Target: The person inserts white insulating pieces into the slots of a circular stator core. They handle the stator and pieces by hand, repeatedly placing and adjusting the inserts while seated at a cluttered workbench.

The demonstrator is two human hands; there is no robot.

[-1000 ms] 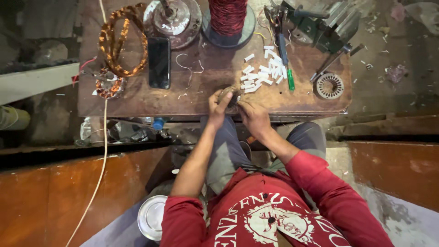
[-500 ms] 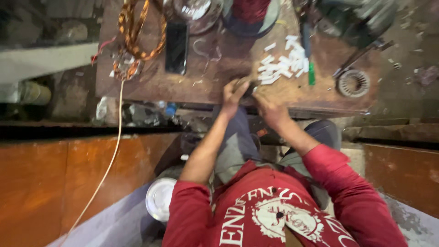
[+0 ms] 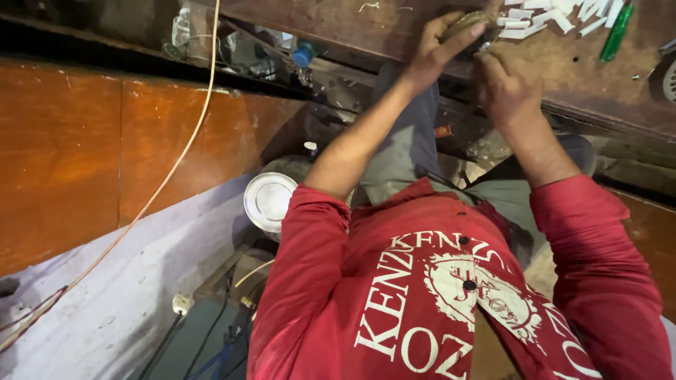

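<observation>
Brown and small, a rounded piece [image 3: 465,24] sat at the top centre of the frame, on the near edge of the table [image 3: 563,77]. The left hand [image 3: 433,53] had its grip closed on it, thumb laid along its slanting long axis. The right hand [image 3: 507,84] was just right of it, curled; what its grip held could not be told. White slips [image 3: 556,15] lay further right.

One camera sits on the person's head and looks straight down, close over the red shirt [image 3: 436,295], with the surface [image 3: 563,63] just beyond it.
</observation>
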